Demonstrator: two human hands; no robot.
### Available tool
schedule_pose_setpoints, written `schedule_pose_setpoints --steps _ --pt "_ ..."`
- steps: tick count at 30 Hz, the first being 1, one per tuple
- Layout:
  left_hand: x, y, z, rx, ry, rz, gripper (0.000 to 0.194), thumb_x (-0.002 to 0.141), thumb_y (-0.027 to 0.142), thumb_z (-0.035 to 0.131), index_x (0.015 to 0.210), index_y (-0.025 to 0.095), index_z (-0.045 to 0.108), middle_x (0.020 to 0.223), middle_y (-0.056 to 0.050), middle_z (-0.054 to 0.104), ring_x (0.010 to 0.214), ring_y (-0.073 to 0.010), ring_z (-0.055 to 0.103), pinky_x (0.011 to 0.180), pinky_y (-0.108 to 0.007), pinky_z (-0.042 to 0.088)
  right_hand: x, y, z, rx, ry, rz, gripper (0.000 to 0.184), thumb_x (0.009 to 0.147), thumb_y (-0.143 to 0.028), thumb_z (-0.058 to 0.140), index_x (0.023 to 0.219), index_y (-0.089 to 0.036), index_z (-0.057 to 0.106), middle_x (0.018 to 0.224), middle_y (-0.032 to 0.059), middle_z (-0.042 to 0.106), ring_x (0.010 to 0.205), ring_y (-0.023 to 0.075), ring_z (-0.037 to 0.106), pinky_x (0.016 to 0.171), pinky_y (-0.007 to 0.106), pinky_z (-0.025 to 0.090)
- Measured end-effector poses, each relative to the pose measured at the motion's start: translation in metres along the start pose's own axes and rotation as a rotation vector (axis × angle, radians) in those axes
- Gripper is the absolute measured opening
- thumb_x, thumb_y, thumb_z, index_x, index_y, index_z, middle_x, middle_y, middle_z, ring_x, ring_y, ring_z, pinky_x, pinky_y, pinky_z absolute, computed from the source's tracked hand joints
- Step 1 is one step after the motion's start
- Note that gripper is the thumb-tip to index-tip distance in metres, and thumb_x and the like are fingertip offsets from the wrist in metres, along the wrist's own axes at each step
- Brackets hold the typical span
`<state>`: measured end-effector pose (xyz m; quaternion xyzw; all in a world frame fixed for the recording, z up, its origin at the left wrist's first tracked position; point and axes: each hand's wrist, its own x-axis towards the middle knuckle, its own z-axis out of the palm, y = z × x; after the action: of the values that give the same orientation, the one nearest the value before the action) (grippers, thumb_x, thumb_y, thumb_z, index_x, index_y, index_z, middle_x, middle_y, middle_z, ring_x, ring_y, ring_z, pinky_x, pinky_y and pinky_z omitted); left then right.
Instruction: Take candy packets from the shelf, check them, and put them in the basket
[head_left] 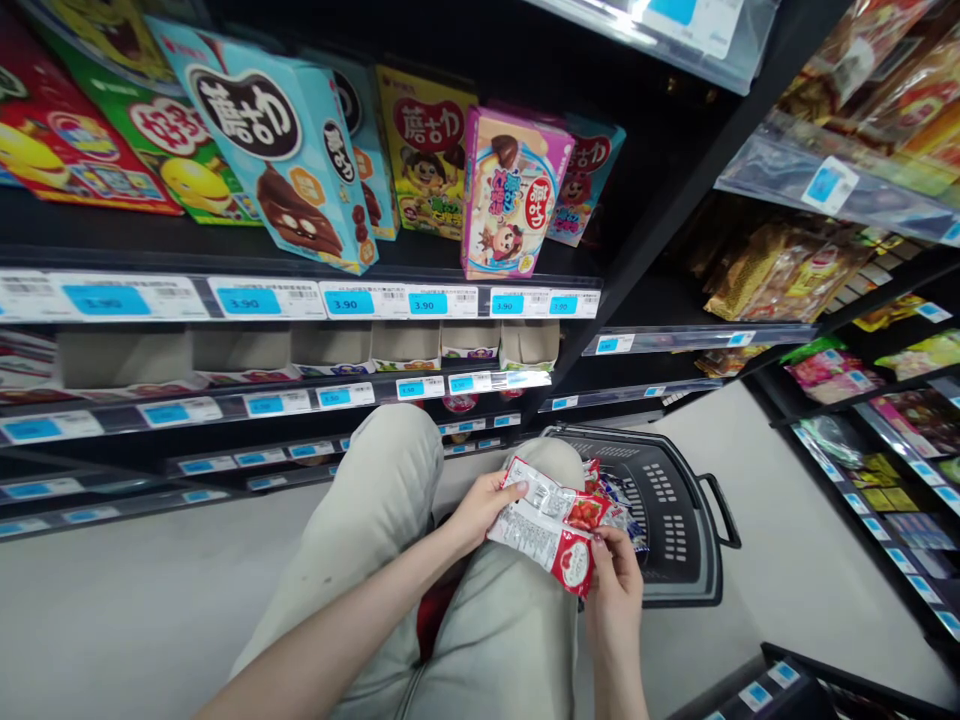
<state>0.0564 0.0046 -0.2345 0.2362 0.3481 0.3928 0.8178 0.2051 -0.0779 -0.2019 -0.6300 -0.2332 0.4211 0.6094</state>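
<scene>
Red-and-white packaging (536,520), printed with strawberries, was held between both hands over the right knee; whether one packet or two could not be told. At its 9 o'clock, the upper end was gripped by the left hand (480,512), thumb laid on top, the other fingers mostly hidden beneath. At 4 o'clock, the opposite end was pinched between thumb and forefinger of the right hand (616,580), remaining fingers curled.

Pale trousers (390,480) were noted below, both knees bent. Just beside the right knee, toward 3 o'clock, a black basket (694,540) was set on the floor (772,500); wrapped items (616,495) were seen in it, partly covered by the hands and knee.

At 12 o'clock, a purple box (516,190) was stood on a dark shelf (409,258), edged with price labels (442,302). Toward 10–11 o'clock, a larger light-blue box (277,150) was recorded. At 10 o'clock, open cartons (244,350) were lined up one level lower.
</scene>
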Motion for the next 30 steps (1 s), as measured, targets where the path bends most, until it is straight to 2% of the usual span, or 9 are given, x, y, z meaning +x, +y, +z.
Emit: schedule_pose_setpoints --steps 4,6,8,12,17,20,22,26,30 --pt "0.000 -0.001 -0.001 0.042 0.007 -0.008 0.037 0.060 0.037 0.070 0.083 0.009 0.065 0.067 -0.006 0.067 0.059 -0.0164 0.060 0.059 -0.026 0.046 0.003 0.000 -0.001 0.054 0.012 0.006 0.032 0.061 -0.030 0.066 0.090 -0.024 0.052 0.057 -0.0079 0.045 0.048 0.0082 0.044 0.049 0.021 0.038" --pt "0.000 -0.003 -0.001 0.065 0.012 0.000 0.036 0.060 0.038 0.070 0.081 0.009 0.065 0.067 -0.006 0.066 0.060 -0.0164 0.060 0.059 -0.025 0.045 0.003 0.002 -0.003 0.050 0.045 0.014 0.032 0.061 -0.030 0.066 0.090 -0.024 0.055 0.058 -0.0075 0.049 0.050 0.0093 0.047 0.051 0.022 0.040" --pt "0.001 -0.004 0.000 0.082 0.032 0.014 0.035 0.060 0.038 0.069 0.080 0.010 0.064 0.067 -0.005 0.066 0.060 -0.0158 0.059 0.059 -0.025 0.044 0.003 0.004 -0.004 0.055 0.059 0.039 0.030 0.061 -0.031 0.067 0.088 -0.023 0.058 0.066 -0.0047 0.057 0.057 0.0118 0.052 0.056 0.024 0.042" --pt "0.002 -0.004 -0.001 0.124 0.108 0.032 0.034 0.061 0.040 0.068 0.078 0.011 0.063 0.065 -0.004 0.065 0.058 -0.0150 0.058 0.057 -0.024 0.043 0.002 0.009 -0.005 0.144 -0.029 0.050 0.028 0.068 -0.040 0.062 0.088 -0.021 0.060 0.085 0.0034 0.065 0.075 0.0188 0.058 0.064 0.029 0.046" --pt "0.002 -0.005 -0.003 0.208 0.099 0.059 0.032 0.062 0.040 0.067 0.076 0.011 0.063 0.064 -0.003 0.065 0.058 -0.0147 0.057 0.056 -0.023 0.042 0.006 0.015 -0.003 0.032 -0.062 0.072 0.024 0.062 -0.031 0.070 0.081 -0.020 0.061 0.075 0.0000 0.066 0.064 0.0146 0.057 0.059 0.024 0.046" --pt "0.001 -0.008 -0.002 0.236 0.083 0.067 0.032 0.062 0.041 0.067 0.071 0.011 0.063 0.062 -0.003 0.064 0.058 -0.0150 0.056 0.056 -0.023 0.042 0.008 0.016 0.000 0.043 -0.024 0.138 0.025 0.063 -0.034 0.067 0.081 -0.017 0.062 0.074 0.0022 0.067 0.062 0.0164 0.058 0.058 0.027 0.047" --pt "0.000 -0.008 -0.001 0.219 0.098 0.061 0.033 0.062 0.043 0.066 0.066 0.010 0.063 0.058 -0.003 0.062 0.056 -0.0153 0.056 0.054 -0.023 0.041 0.007 0.016 0.003 0.023 0.015 0.121 0.027 0.064 -0.037 0.066 0.081 -0.016 0.062 0.072 0.0030 0.067 0.061 0.0170 0.058 0.057 0.028 0.046" --pt "0.000 -0.007 0.003 0.183 0.164 0.076 0.035 0.064 0.044 0.063 0.063 0.009 0.060 0.053 -0.002 0.058 0.051 -0.0139 0.052 0.051 -0.023 0.039 0.004 0.017 0.008 -0.231 0.127 -0.053 0.033 0.068 -0.043 0.058 0.083 -0.014 0.062 0.071 0.0042 0.067 0.062 0.0173 0.057 0.057 0.026 0.044" --pt "-0.001 -0.003 0.001 0.393 0.219 0.226 0.034 0.070 0.044 0.054 0.064 0.011 0.058 0.056 0.000 0.054 0.052 -0.0115 0.047 0.052 -0.022 0.036 0.001 0.019 0.011 -0.549 0.210 -0.173 0.037 0.074 -0.047 0.050 0.083 -0.013 0.063 0.069 0.0059 0.067 0.062 0.0183 0.057 0.055 0.025 0.040"
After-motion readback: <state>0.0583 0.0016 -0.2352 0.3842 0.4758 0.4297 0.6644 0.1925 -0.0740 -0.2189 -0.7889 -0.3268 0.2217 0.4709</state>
